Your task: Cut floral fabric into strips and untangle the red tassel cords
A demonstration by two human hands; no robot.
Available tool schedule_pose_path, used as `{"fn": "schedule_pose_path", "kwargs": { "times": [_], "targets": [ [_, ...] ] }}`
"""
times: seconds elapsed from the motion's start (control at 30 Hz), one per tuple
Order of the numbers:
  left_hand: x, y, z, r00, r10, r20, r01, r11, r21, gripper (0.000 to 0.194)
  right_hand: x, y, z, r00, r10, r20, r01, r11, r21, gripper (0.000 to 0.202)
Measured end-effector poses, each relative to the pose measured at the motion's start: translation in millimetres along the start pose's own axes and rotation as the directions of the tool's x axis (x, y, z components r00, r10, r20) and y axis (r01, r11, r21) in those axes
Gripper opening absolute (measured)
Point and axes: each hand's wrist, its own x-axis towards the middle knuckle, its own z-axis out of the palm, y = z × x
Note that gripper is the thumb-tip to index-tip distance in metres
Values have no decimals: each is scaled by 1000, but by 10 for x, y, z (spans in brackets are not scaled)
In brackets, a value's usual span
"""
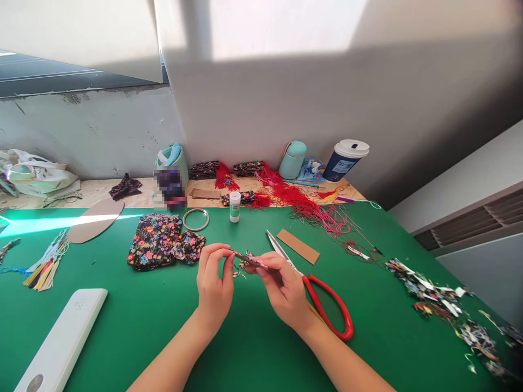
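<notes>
Near the middle of the green table, my left hand [216, 280] and my right hand [286, 288] pinch the two ends of a thin floral strip [250, 259], raised above the surface. Small scraps lie behind it. Open red-handled scissors [330, 305] rest partly behind my right hand, beside a brown cardboard strip [298, 245]. Left of my left hand are a folded black floral cloth [155, 240] and a smaller floral piece [188, 246]. A white glue stick [234, 207] stands upright behind my hands, with a metal ring [195, 220] to its left.
A white device [65, 340] lies at the front left, below tassels [47, 261] and an oval card [96, 220]. Red threads [298, 198], a mint bottle [292, 160] and a lidded cup [345, 160] are at the back. Fabric scraps [429, 291] cover the right side.
</notes>
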Motion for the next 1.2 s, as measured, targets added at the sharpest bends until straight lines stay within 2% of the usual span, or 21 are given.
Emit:
{"fn": "schedule_pose_path", "kwargs": {
  "times": [0.27,0.5,0.57,0.63,0.67,0.7,0.73,0.77,0.8,0.83,0.87,0.9,0.93,1.03,1.1,1.2],
  "targets": [
    [5,20,6,999,-42,20,42,999,-33,13,-4,5,4,1000,2,-9,-2,1000,3,13],
    [-5,32,-18,998,-39,48,42,996,-75,11,9,2,2,996,79,-45,-78,996,43,6],
    [27,28,-64,995,-89,47,94,989,-112,9,19,-7,-13,993,104,-54,-103,994,37,7],
    [91,25,-122,970,-212,116,233,950,-210,18,36,-11,-39,988,137,-67,-133,989,59,8],
    [131,23,-151,933,-292,211,346,891,-294,21,47,-10,-55,986,150,-70,-145,986,77,8],
    [172,21,-175,858,-354,371,488,787,-377,23,60,-6,-73,985,157,-67,-151,984,95,8],
    [211,19,-193,735,-382,560,655,613,-442,29,75,0,-91,985,161,-59,-154,982,106,8],
    [244,17,-203,577,-363,731,805,404,-435,40,92,6,-109,985,163,-50,-157,982,108,8],
    [269,14,-207,437,-307,846,895,238,-376,46,111,12,-127,985,165,-44,-159,982,103,8],
    [284,12,-205,341,-241,909,940,125,-319,47,132,14,-143,985,168,-38,-164,982,91,9],
    [291,10,-198,283,-192,940,959,55,-278,46,155,11,-159,984,174,-32,-172,983,71,9],
    [289,7,-188,261,-168,951,965,11,-263,42,178,1,-174,983,182,-26,-181,983,41,9],
    [283,3,-176,260,-167,951,963,-26,-267,38,198,-15,-191,983,184,-23,-184,983,-8,10],
    [257,-13,-143,261,-260,930,934,-176,-311,30,195,-97,-255,987,154,-53,-163,936,-311,15],
    [248,-23,-124,271,-331,904,893,-264,-365,29,95,-147,-313,983,157,-90,-180,789,-587,24],
    [245,-34,-99,291,-399,870,821,-363,-441,28,-204,-151,-403,950,271,-156,-266,435,-861,30]
  ]
}}
